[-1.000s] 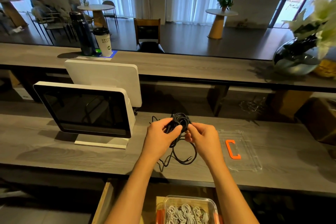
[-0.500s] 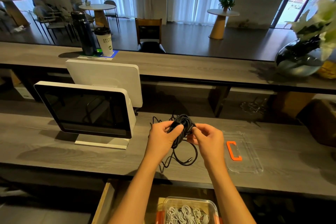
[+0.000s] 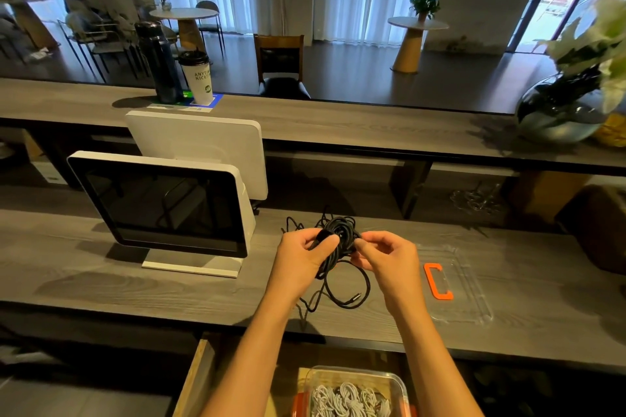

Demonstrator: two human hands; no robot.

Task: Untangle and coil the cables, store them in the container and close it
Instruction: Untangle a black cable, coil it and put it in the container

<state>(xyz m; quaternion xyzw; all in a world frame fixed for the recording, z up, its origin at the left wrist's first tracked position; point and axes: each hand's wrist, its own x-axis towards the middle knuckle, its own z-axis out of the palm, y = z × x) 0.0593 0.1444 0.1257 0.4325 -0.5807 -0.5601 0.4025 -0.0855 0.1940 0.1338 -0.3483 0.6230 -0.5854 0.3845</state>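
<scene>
A bundle of black cable is held just above the grey wooden counter. My left hand grips the bundle from the left, thumb across the coils. My right hand pinches a strand on the bundle's right side. Loose loops and a plug end hang down onto the counter. A clear container lid with an orange clip lies flat to the right. Below the counter edge, a clear container holds coiled white cables.
A white point-of-sale screen stands at the left of the counter. On the raised bar behind are a dark bottle, a paper cup and a glass vase with flowers. A wooden drawer edge is beside the container.
Both hands stay on the black bundle; the right fingers have shifted slightly along a strand. The view has moved a little.
</scene>
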